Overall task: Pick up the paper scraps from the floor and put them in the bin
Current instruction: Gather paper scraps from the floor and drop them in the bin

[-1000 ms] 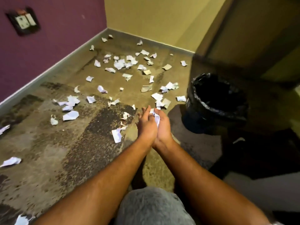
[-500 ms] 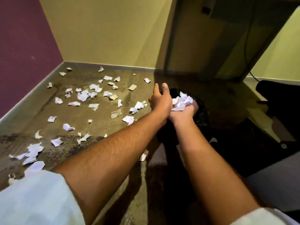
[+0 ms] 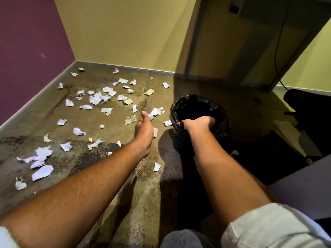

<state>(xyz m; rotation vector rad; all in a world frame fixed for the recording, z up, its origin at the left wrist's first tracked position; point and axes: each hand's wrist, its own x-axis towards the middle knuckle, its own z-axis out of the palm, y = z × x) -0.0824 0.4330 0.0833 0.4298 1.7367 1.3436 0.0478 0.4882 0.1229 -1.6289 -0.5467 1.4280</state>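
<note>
Over the mouth of the black-lined bin (image 3: 200,111), the right hand (image 3: 198,123) dips fingers-down, its grip hidden, while the left hand (image 3: 144,130) hangs loosely spread above paper scraps (image 3: 96,100) littering the floor (image 3: 111,133), where any loose release risks spilling pieces past the rim.

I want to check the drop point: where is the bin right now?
In the head view the bin, lined with a black bag, stands on the floor right of centre, with the right hand reaching over its near rim and paper scraps just to its left.
</note>
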